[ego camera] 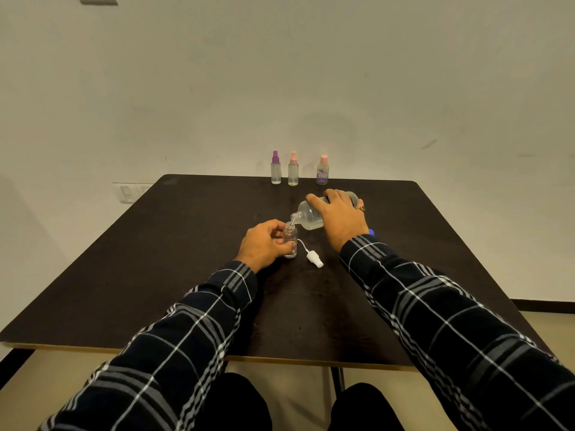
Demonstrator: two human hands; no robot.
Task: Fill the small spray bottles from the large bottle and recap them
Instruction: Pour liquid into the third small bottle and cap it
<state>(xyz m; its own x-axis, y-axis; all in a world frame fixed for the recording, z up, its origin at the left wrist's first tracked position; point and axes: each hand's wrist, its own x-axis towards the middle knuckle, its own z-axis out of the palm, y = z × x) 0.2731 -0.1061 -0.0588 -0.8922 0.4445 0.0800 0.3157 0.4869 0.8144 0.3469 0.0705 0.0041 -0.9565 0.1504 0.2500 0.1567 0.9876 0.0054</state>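
In the head view, the right hand wraps over the large bottle and hides most of it; only its neck, shoulder and a little of its far end show. A blue object peeks out behind the right wrist, too covered to identify. The left hand curls around the small spray bottle, which stands upright near the table's middle, and masks its left side; its fill level is hard to read.

The large bottle is frosted clear plastic, tilted with its mouth just over the small bottle's open neck. A white spray cap with a thin curved tube lies just right of it. The table is dark and matte. Three capped clear bottles stand at the far edge.
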